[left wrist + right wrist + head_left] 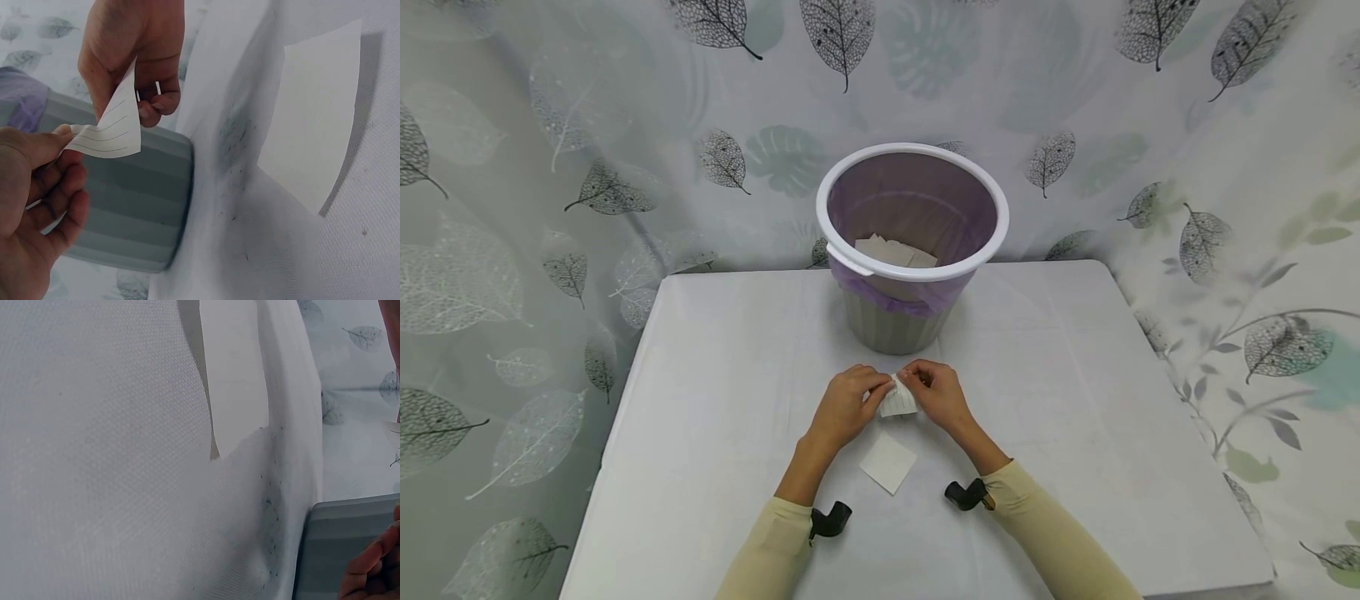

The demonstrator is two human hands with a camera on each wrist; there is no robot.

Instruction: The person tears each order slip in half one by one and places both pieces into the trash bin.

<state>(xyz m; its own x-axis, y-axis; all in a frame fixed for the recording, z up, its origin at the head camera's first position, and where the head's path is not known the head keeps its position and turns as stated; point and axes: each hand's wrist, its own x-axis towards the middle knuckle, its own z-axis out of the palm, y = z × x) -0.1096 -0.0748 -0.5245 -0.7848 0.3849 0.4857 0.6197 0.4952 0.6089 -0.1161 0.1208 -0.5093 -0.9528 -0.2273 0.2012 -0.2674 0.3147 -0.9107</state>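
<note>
A small piece of lined paper [897, 400] is held up over the white table by both hands. My left hand [847, 402] pinches its upper left edge between thumb and fingers. On the other side, my right hand [938, 395] pinches the paper near its top. The left wrist view shows the lined paper [115, 134] bent upward between the two hands. A blank cream square of paper [889, 462] lies on the table just below the hands, nearer the body. Only part of the right hand [375, 565] shows in the right wrist view.
Behind the hands stands a grey bin [891, 325] with a white rim [912, 150] and a purple liner [917, 298]. Several paper pieces [895, 252] lie inside it. Small dark specks [234, 134] dot the tablecloth near the bin. Leaf-patterned curtains [722, 158] surround the table [730, 350].
</note>
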